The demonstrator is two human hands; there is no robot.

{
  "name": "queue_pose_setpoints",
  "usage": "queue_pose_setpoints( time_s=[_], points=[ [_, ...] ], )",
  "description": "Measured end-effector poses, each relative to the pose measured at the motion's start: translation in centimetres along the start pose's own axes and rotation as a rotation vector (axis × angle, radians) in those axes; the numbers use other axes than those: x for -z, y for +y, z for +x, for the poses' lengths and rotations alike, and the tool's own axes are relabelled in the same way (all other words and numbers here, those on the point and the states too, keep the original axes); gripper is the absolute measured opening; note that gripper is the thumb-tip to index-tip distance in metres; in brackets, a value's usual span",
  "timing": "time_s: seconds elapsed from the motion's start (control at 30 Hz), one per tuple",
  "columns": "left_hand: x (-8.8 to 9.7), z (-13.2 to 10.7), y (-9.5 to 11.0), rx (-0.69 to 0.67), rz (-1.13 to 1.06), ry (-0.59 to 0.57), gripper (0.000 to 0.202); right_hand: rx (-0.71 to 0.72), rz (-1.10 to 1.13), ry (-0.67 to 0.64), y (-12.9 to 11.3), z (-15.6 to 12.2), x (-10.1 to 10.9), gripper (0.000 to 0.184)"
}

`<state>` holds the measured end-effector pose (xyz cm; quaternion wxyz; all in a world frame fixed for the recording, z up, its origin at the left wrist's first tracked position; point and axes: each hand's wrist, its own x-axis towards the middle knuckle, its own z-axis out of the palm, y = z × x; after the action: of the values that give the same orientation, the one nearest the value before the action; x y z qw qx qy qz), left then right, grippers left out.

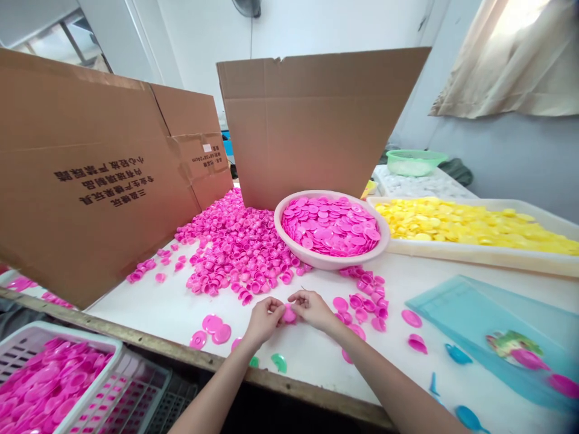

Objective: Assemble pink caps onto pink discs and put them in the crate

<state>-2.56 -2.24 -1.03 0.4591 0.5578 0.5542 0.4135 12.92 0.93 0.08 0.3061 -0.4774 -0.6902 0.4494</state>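
Above the white tabletop, close to its front edge, my left hand (pixel 266 319) and my right hand (pixel 312 308) meet with fingertips pinched on a small pink plastic piece (pixel 289 313). The fingers cover part of it, so I cannot tell whether it is a cup, a disc or both together. Behind my hands spreads a large heap of small pink cups (pixel 244 247). A pale pink basin (pixel 332 260) full of flat pink discs (pixel 328 226) stands just beyond. Several loose discs (pixel 221 333) lie left of my left hand, and more pink cups (pixel 368 295) lie to the right.
Cardboard walls (pixel 99 181) stand at the left and back (pixel 312 132). A tray (pixel 479 253) of yellow pieces is at the right, near a blue plastic sheet (pixel 452 301) and a blue toy pot (pixel 458 354). Below the left table edge is a white crate (pixel 104 346) with pink pieces.
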Motion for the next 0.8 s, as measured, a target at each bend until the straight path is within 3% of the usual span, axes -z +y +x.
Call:
queue_pose_setpoints(
  time_s=[0.27, 0.33, 0.5, 0.63, 0.8],
  points=[
    [0.0, 0.3, -0.7, 0.042, 0.17, -0.03, 0.023, -0.251, 0.075, -0.138, 0.1, 0.5, -0.4, 0.008],
    [0.1, 0.6, 0.1, -0.014, 0.323, -0.019, 0.022, -0.304, 0.069, -0.14, -0.1, 0.6, -0.5, 0.008],
    [-1.0, 2.1, 2.6, -0.289, 0.826, 0.178, 0.022, -0.305, 0.088, -0.163, 0.1, 0.8, -0.5, 0.007],
    [-2.1, 2.9, 2.8, -0.272, 1.074, 0.147, 0.027, -0.351, 0.146, -0.272, 0.5, 1.0, 0.1, 0.01],
    [-2.3, 2.6, 2.4, -0.266, 1.139, 0.139, 0.027, -0.452, 0.124, -0.328, 0.7, 1.7, 0.3, 0.013]
  ],
)
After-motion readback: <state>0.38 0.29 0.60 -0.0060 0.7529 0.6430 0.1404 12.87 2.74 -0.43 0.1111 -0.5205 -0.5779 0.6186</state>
